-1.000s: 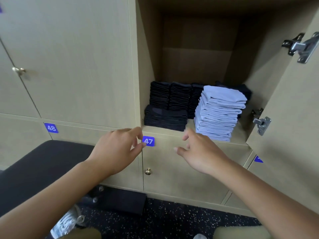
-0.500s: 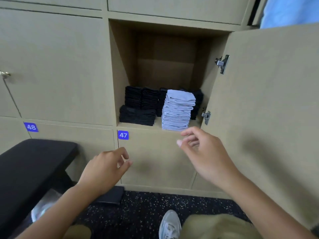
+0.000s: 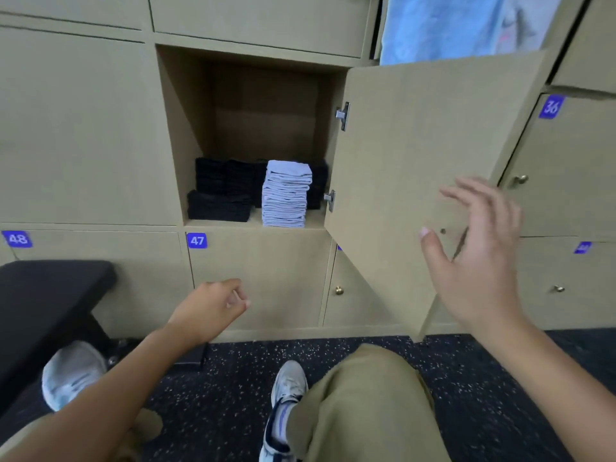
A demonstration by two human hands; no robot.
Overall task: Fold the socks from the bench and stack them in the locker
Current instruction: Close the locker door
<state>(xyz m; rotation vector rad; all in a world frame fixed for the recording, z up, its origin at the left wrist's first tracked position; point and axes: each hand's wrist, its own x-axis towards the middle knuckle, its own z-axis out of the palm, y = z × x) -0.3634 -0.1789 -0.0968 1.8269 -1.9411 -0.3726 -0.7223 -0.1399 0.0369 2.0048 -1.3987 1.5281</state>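
Nearest the camera, a bent knee in khaki trousers [image 3: 363, 405] and a pale shoe [image 3: 286, 395] stood on the speckled dark floor [image 3: 213, 395], so the person looked to be standing back from the cabinet. The left hand [image 3: 213, 308] hung low in front of the door marked 47 [image 3: 196, 240], fingers loosely curled with nothing in them. The right hand [image 3: 476, 255] was raised with fingers spread and straight, empty, in front of the open locker door [image 3: 416, 155], probably placed to swing it shut. The black bench [image 3: 50, 295] at the left showed no socks on the part in view. Farther back, in the open locker [image 3: 173, 135], the light blue socks [image 3: 286, 195] sat folded in one tall pile at the front edge, with black socks [image 3: 220, 195] stacked beside and behind them, which suggested the stacking was done.
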